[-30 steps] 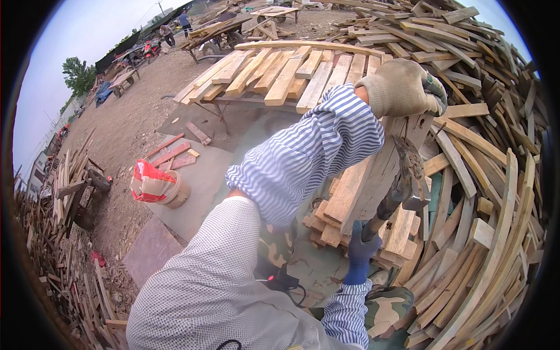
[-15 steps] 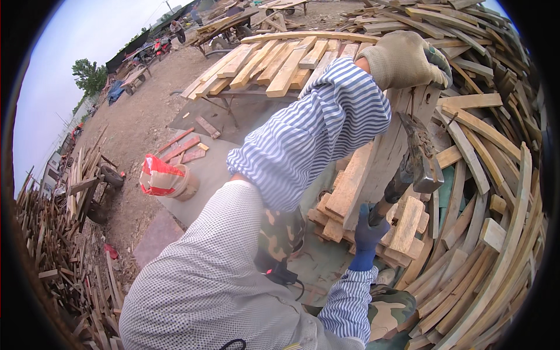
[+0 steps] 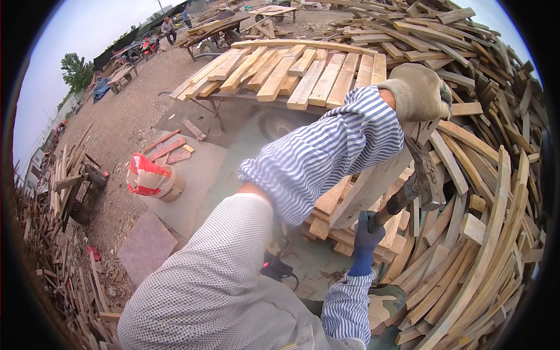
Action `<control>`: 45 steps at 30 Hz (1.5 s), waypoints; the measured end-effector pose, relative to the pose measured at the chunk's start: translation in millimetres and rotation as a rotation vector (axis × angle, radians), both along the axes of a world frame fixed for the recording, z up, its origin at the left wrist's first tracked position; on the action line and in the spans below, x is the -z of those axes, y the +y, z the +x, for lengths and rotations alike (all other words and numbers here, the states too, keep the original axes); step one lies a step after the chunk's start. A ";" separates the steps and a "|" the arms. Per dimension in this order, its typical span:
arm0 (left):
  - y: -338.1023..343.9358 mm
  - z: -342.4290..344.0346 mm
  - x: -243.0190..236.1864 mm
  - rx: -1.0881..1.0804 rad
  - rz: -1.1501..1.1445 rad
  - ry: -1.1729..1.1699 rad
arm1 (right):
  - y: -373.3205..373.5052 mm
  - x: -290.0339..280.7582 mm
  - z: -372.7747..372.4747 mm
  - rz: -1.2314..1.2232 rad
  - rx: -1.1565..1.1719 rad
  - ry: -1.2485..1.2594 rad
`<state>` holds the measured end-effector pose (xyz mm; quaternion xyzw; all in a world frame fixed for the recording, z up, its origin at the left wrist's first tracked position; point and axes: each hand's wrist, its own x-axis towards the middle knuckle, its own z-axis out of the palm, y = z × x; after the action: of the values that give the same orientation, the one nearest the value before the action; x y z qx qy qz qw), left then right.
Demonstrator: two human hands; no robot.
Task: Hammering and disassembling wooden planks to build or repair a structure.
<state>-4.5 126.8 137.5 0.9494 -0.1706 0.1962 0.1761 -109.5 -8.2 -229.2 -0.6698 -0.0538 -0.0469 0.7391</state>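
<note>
My left hand (image 3: pixel 421 94), in a tan glove, is closed on the top end of an upright, leaning weathered board (image 3: pixel 364 192), its fingertips partly hidden. Below it, my right hand (image 3: pixel 367 232), in a blue glove, grips the handle of a hammer (image 3: pixel 388 210); the dark, worn metal head lies against or just beside the board's right side, contact unclear. The board stands on or beside a stack of short timber pieces (image 3: pixel 329 198). A dark device with a red light (image 3: pixel 274 267) and a cord shows below my left sleeve.
A bench of laid planks (image 3: pixel 326 81) stands ahead. A large timber pile (image 3: pixel 478 262) curves along the right, more scrap wood (image 3: pixel 70 186) on the left. A bucket with a red-and-white sack (image 3: pixel 156 181) sits on the ground sheeting. People (image 3: pixel 169 30) and carts are in the distance.
My left hand and the board's top have shifted a little to the right and down, so the board leans more. The hammer has moved with them, still in my right hand.
</note>
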 end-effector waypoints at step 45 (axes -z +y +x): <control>92.2 -41.1 19.7 -0.126 -0.106 -0.167 | -67.2 -161.6 -111.6 -0.374 -0.186 0.064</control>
<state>-45.7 219.0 117.8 0.9280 -0.1140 0.2942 0.1983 -221.1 -75.5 -67.5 -0.7886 -0.0996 0.0536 0.6044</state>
